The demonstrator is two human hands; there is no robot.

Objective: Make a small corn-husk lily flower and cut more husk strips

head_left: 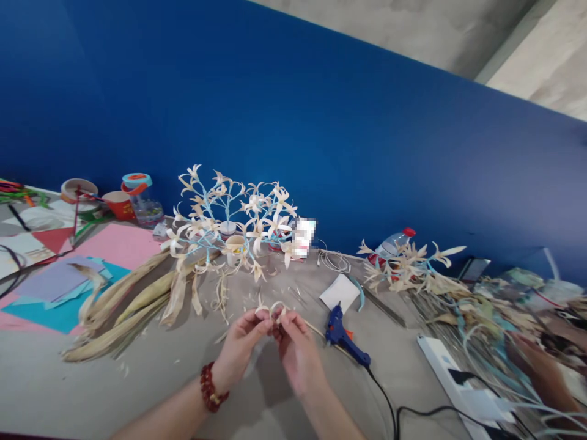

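Observation:
My left hand point(243, 342), with a red beaded bracelet at the wrist, pinches one side of a small pale corn husk flower point(277, 307). Its curled strips show above my fingertips. On the other side, my right hand point(299, 351) closes finger and thumb on the same flower. Part of it is hidden behind the fingers. A blue glue gun point(345, 342) lies to the right of my right hand, beside a white sheet point(340, 292). Behind my hands stand husk flowers point(259, 229) on pale blue stems. Dried corn husks point(132, 305) are spread at the left.
Pink, blue and lilac paper point(55, 278) covers the left side, near cups point(119, 205) and a plastic bottle point(147, 208). More husk flowers point(408, 263) stand at the right. A white power strip point(443, 366) with cables lies at the lower right, beside a blurred brownish shape, perhaps another person's hand.

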